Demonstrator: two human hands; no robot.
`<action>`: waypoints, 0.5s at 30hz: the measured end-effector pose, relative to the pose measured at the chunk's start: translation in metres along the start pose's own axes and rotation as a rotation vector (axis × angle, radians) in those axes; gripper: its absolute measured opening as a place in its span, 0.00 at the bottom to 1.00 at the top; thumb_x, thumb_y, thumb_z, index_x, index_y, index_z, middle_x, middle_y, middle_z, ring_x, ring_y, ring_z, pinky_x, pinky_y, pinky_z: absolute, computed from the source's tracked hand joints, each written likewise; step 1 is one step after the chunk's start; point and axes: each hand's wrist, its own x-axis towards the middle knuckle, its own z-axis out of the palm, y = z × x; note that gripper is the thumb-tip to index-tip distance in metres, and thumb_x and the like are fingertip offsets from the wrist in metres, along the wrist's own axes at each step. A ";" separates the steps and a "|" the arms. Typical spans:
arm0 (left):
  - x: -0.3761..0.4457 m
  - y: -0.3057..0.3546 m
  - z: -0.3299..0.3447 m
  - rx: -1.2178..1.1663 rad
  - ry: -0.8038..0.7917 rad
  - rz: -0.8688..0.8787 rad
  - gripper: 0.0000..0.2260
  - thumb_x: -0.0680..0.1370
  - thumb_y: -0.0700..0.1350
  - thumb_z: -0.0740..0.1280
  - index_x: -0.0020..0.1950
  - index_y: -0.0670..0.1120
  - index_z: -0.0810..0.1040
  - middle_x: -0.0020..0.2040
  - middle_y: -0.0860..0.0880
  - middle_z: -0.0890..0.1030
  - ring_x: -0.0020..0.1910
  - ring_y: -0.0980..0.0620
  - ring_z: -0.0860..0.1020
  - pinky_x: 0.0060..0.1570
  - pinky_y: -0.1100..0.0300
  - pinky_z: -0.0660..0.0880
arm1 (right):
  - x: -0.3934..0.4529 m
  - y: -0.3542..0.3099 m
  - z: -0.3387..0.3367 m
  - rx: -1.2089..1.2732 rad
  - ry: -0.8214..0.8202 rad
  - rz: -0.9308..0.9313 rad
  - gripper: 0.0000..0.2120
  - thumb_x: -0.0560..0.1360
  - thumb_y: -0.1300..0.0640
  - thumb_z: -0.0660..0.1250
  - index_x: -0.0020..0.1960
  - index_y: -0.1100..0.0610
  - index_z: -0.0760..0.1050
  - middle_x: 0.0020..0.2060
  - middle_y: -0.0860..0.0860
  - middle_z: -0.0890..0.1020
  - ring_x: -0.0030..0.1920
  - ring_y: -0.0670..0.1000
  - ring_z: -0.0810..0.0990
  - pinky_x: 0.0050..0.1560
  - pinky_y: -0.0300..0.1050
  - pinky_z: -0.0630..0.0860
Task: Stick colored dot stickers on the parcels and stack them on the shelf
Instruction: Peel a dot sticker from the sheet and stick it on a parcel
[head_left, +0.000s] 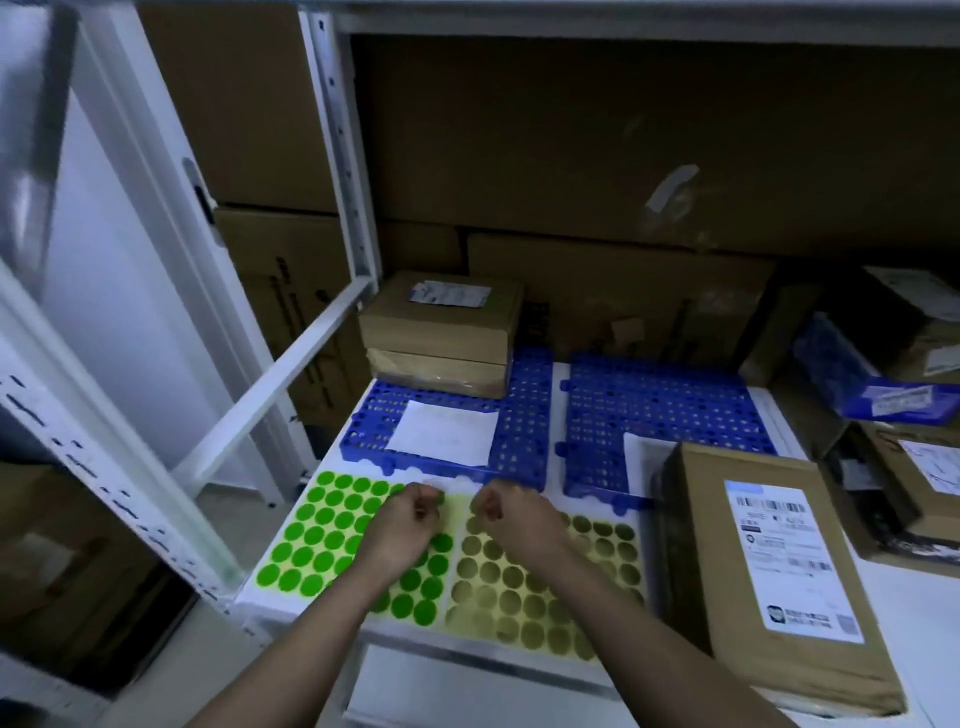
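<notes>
Both hands curled over the sticker sheets at the shelf's front edge: left hand (410, 519) seems to pinch a green dot (439, 499) off the green sheet (322, 535); right hand (501, 512) curled, contents unclear. Next parcel (769, 571) sits just right of it. Stacked parcels (441, 332) lie beyond, open blue mat (660, 410) between.

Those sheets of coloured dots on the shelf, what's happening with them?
A person is working over two sticker sheets lying side by side on the shelf. The left hand is over the green sheet and seems to pinch a green dot; the right hand is curled over the yellow sheet. A labelled parcel waits at the right, and two parcels sit stacked behind.
</notes>
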 end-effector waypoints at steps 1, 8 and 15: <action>0.001 -0.005 -0.002 0.043 -0.013 0.018 0.12 0.79 0.44 0.63 0.63 0.48 0.76 0.59 0.49 0.78 0.52 0.52 0.78 0.45 0.62 0.71 | 0.005 -0.001 0.005 -0.024 -0.021 0.016 0.07 0.78 0.55 0.62 0.54 0.50 0.76 0.53 0.50 0.80 0.53 0.53 0.79 0.49 0.47 0.77; 0.014 -0.024 -0.011 0.421 -0.139 0.124 0.24 0.76 0.51 0.67 0.71 0.48 0.67 0.65 0.46 0.71 0.63 0.47 0.70 0.60 0.56 0.70 | 0.029 -0.010 0.028 -0.028 -0.048 0.116 0.20 0.76 0.54 0.66 0.66 0.54 0.68 0.63 0.54 0.70 0.61 0.56 0.73 0.54 0.46 0.72; 0.026 -0.028 -0.017 0.568 -0.245 0.187 0.33 0.73 0.55 0.70 0.73 0.50 0.60 0.67 0.47 0.64 0.67 0.48 0.64 0.63 0.56 0.67 | 0.044 -0.021 0.039 -0.096 -0.071 0.232 0.28 0.73 0.48 0.70 0.68 0.55 0.63 0.65 0.55 0.66 0.62 0.57 0.73 0.56 0.51 0.74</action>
